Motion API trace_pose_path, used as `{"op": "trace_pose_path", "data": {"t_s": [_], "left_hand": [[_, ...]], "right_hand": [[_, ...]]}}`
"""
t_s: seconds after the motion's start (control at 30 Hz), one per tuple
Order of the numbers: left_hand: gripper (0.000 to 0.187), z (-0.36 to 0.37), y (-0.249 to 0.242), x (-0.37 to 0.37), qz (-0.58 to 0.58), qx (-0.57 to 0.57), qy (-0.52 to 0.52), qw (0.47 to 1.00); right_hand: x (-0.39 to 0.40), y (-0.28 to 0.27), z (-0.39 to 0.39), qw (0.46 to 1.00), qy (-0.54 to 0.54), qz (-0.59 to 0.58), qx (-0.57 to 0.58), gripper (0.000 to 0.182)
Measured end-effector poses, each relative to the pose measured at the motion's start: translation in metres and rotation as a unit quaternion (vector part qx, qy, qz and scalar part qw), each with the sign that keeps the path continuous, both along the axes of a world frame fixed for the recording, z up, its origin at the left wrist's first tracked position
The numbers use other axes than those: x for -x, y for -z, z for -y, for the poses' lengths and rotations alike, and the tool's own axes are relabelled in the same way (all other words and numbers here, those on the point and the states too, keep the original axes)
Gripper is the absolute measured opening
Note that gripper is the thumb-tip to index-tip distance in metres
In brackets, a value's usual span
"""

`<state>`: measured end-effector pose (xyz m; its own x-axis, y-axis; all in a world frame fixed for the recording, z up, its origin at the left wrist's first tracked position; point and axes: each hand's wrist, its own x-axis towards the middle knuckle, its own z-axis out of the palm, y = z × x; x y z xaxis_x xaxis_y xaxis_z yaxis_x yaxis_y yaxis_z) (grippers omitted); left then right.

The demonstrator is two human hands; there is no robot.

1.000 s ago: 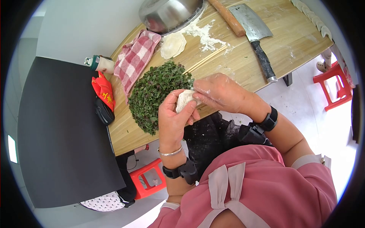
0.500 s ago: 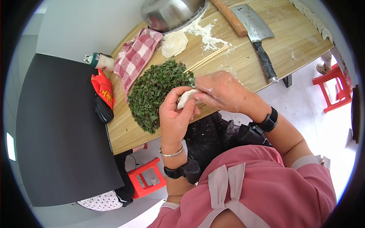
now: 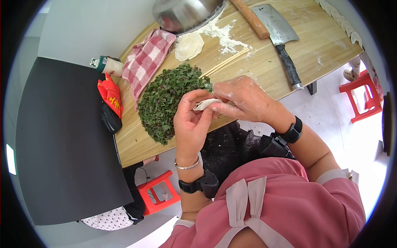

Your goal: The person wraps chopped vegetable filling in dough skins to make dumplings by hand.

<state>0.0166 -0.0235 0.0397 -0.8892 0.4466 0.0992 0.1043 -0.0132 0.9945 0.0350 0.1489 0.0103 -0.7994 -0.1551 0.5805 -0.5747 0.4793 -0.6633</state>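
A folded white dumpling point(image 3: 206, 103) is held between both hands just off the table's near edge. My left hand point(image 3: 191, 120) cups it from below, thumb and fingers bent around it. With floury fingers, my right hand point(image 3: 244, 99) pinches the dumpling's right end. Behind my left hand lies a big heap of chopped green leaves point(image 3: 165, 101). A pair of chopsticks point(image 3: 225, 63) rests with its tips at the heap. Farther back is a small stack of round dough wrappers point(image 3: 189, 46).
A cleaver point(image 3: 278, 31) and a rolling pin point(image 3: 250, 18) lie on the wooden table, near spilled flour point(image 3: 225, 38) and a metal bowl point(image 3: 182, 16). Finished dumplings point(image 3: 342, 21) line the far right edge. A checked cloth point(image 3: 149, 58) and a bottle point(image 3: 108, 66) are at left.
The dumpling has tilted flatter between my hands, showing its open folded edge. My right fingers have shifted slightly along it; the table items stay put.
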Motion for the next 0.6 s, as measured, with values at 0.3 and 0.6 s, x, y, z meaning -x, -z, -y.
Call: {"op": "trace_pose_path", "data": {"t_s": [0.3, 0.6], "left_hand": [[0.048, -0.005, 0.014, 0.0, -0.035, -0.034, 0.006, 0.999], [0.058, -0.027, 0.025, -0.013, 0.063, -0.159, 0.076, 0.982]], "right_hand": [[-0.001, 0.004, 0.0, 0.993, 0.109, -0.046, -0.012, 0.019], [-0.002, 0.002, 0.001, 0.997, 0.072, -0.036, -0.005, 0.014]]}}
